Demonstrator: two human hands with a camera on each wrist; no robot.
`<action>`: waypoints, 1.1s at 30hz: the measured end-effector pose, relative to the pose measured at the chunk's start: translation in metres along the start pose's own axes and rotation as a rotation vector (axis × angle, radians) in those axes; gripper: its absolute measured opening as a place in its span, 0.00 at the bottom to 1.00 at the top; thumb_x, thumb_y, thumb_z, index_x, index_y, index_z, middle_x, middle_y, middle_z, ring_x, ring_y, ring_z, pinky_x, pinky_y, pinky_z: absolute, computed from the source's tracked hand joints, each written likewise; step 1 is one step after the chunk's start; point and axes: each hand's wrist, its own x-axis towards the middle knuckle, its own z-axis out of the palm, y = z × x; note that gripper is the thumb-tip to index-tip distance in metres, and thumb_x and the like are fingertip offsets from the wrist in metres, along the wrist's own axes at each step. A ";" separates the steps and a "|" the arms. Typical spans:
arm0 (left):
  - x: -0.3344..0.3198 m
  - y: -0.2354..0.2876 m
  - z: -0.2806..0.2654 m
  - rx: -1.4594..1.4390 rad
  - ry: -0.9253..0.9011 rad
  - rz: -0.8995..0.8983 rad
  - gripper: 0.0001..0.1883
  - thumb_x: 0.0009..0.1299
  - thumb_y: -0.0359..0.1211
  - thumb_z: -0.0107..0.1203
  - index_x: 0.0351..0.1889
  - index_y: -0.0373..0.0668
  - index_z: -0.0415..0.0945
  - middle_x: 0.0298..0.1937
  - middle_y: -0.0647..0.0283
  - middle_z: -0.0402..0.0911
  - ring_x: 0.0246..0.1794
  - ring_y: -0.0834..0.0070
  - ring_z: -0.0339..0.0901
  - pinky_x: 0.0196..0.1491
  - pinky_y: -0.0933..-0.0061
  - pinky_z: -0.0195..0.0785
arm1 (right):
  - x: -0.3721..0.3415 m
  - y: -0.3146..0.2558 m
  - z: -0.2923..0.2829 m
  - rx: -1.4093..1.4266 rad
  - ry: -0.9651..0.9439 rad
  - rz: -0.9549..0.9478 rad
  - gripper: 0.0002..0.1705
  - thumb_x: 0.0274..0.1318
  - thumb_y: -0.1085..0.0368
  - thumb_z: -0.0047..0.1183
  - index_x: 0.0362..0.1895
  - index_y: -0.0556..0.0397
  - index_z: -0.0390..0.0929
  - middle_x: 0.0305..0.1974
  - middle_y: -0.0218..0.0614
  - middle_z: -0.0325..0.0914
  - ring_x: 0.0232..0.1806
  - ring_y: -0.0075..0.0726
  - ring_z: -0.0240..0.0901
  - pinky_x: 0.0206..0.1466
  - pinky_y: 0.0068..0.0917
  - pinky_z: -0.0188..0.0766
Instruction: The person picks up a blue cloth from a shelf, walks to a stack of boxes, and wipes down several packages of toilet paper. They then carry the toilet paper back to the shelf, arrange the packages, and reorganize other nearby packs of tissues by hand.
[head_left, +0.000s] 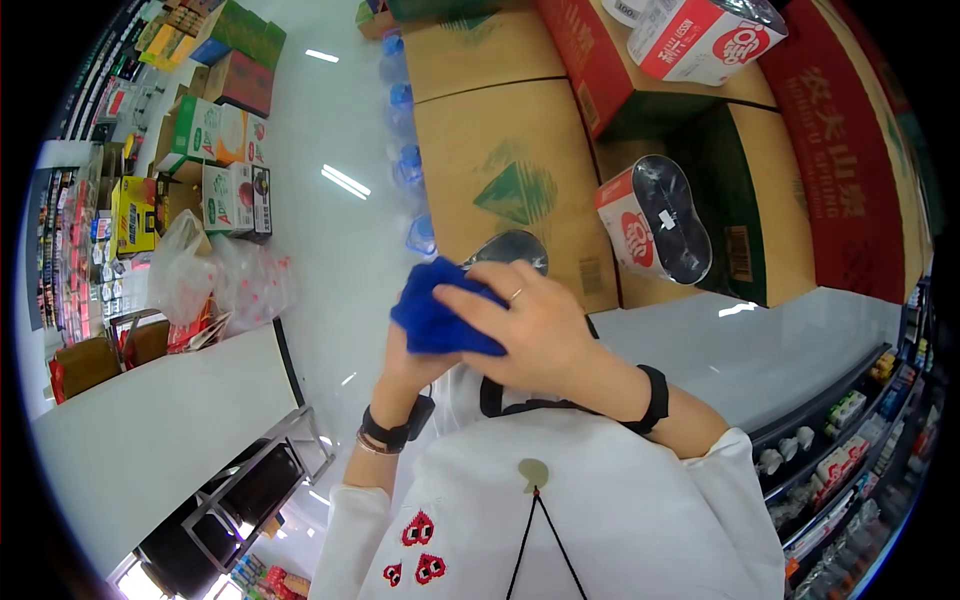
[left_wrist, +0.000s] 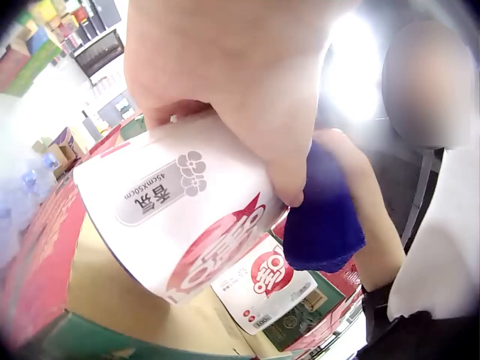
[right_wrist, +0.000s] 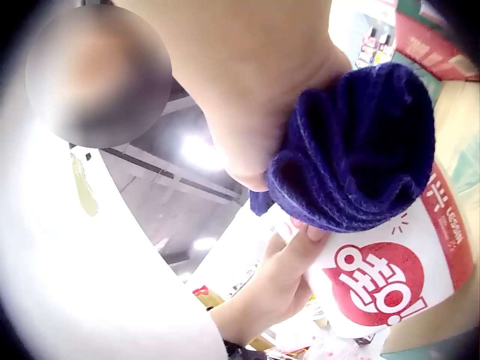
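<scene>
Glossy floor (head_left: 310,110), rumpled blue cloth (right_wrist: 352,150)

– See any print on the nearest white pack (left_wrist: 176,225)?
– Reads "45cmX50cm" and "香氛" on a grey patch (left_wrist: 150,199), upside down in the left wrist view
– Make out anything on the tall red carton (head_left: 845,145)?
– Says "SPRING" beside big characters including "山泉"
– And on the upper pack (head_left: 705,48)?
– Shows "LESS", then letters too small to tell

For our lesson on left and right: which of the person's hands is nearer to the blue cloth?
Right. The right hand holds the blue cloth; the left hand is just beneath it in the right wrist view, holding the red-and-white pack.
</scene>
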 end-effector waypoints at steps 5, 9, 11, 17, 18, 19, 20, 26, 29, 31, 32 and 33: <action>-0.008 0.007 0.014 0.053 0.155 -0.040 0.50 0.46 0.39 0.85 0.67 0.37 0.68 0.62 0.55 0.77 0.61 0.63 0.79 0.61 0.65 0.74 | -0.007 0.035 -0.020 -0.144 0.088 0.265 0.33 0.43 0.61 0.68 0.60 0.42 0.81 0.54 0.41 0.77 0.56 0.50 0.76 0.56 0.42 0.77; 0.008 0.023 0.011 0.080 0.133 -0.023 0.50 0.46 0.35 0.85 0.67 0.37 0.67 0.61 0.55 0.78 0.59 0.66 0.80 0.61 0.66 0.74 | -0.010 0.065 -0.025 -0.115 0.126 0.331 0.31 0.49 0.61 0.65 0.61 0.46 0.79 0.54 0.44 0.77 0.54 0.56 0.76 0.56 0.44 0.76; 0.012 0.014 0.008 0.094 0.115 0.020 0.52 0.45 0.33 0.85 0.68 0.37 0.65 0.61 0.55 0.77 0.59 0.68 0.79 0.62 0.67 0.74 | -0.014 0.078 -0.019 -0.113 0.180 0.503 0.29 0.54 0.60 0.62 0.62 0.48 0.76 0.53 0.50 0.77 0.54 0.61 0.76 0.56 0.47 0.75; 0.024 -0.048 -0.013 -0.553 0.580 -0.345 0.34 0.65 0.25 0.70 0.67 0.34 0.64 0.57 0.55 0.79 0.55 0.72 0.79 0.58 0.70 0.74 | -0.048 0.093 -0.007 0.002 -0.016 0.645 0.26 0.58 0.61 0.60 0.60 0.56 0.76 0.50 0.55 0.79 0.53 0.63 0.77 0.58 0.46 0.74; 0.034 -0.047 -0.015 -0.552 0.574 -0.343 0.34 0.65 0.25 0.70 0.67 0.34 0.64 0.57 0.55 0.79 0.55 0.72 0.79 0.58 0.70 0.74 | -0.053 0.092 -0.007 0.019 -0.027 0.643 0.26 0.58 0.61 0.61 0.60 0.56 0.77 0.50 0.54 0.80 0.53 0.62 0.78 0.58 0.45 0.74; 0.046 -0.046 -0.018 -0.441 0.620 -0.241 0.30 0.68 0.27 0.68 0.65 0.35 0.66 0.55 0.56 0.80 0.53 0.74 0.79 0.57 0.71 0.73 | -0.057 0.090 -0.008 0.037 -0.037 0.643 0.26 0.58 0.60 0.61 0.60 0.55 0.77 0.50 0.54 0.80 0.53 0.61 0.78 0.58 0.45 0.74; 0.061 -0.040 -0.022 -0.330 0.663 -0.137 0.26 0.72 0.29 0.66 0.64 0.37 0.67 0.54 0.58 0.80 0.51 0.75 0.78 0.56 0.72 0.72 | -0.058 0.088 -0.011 0.036 -0.042 0.660 0.27 0.57 0.60 0.62 0.60 0.55 0.77 0.52 0.53 0.79 0.53 0.60 0.78 0.58 0.43 0.75; 0.179 0.000 -0.026 -0.391 0.629 0.115 0.32 0.66 0.29 0.73 0.64 0.37 0.67 0.53 0.60 0.80 0.51 0.76 0.78 0.55 0.73 0.72 | -0.064 0.084 -0.021 0.015 0.001 0.659 0.28 0.57 0.60 0.62 0.62 0.55 0.76 0.54 0.51 0.79 0.54 0.60 0.78 0.59 0.42 0.75; 0.229 -0.008 -0.017 -0.418 0.539 0.119 0.33 0.63 0.28 0.75 0.63 0.37 0.67 0.55 0.60 0.80 0.52 0.75 0.78 0.55 0.72 0.73 | -0.071 0.085 -0.022 0.014 0.036 0.648 0.30 0.56 0.59 0.62 0.63 0.52 0.76 0.53 0.47 0.79 0.53 0.58 0.79 0.56 0.44 0.76; 0.252 -0.034 -0.006 -0.326 0.464 0.129 0.34 0.62 0.27 0.75 0.64 0.37 0.67 0.56 0.59 0.79 0.53 0.74 0.79 0.56 0.72 0.73 | -0.079 0.086 -0.026 0.030 0.047 0.667 0.30 0.55 0.59 0.63 0.63 0.50 0.77 0.54 0.46 0.79 0.53 0.56 0.79 0.56 0.42 0.76; 0.256 -0.041 -0.001 -0.229 0.404 0.139 0.35 0.62 0.27 0.75 0.64 0.36 0.66 0.57 0.59 0.79 0.54 0.73 0.79 0.57 0.71 0.74 | -0.083 0.086 -0.030 0.020 0.003 0.614 0.30 0.54 0.60 0.63 0.63 0.50 0.77 0.54 0.45 0.78 0.53 0.56 0.79 0.56 0.42 0.76; 0.257 -0.047 0.004 -0.229 0.387 0.137 0.35 0.62 0.27 0.75 0.64 0.36 0.66 0.57 0.59 0.79 0.54 0.73 0.79 0.57 0.71 0.74 | -0.087 0.086 -0.035 0.012 -0.039 0.560 0.30 0.53 0.60 0.64 0.63 0.49 0.78 0.54 0.44 0.78 0.53 0.55 0.79 0.56 0.41 0.77</action>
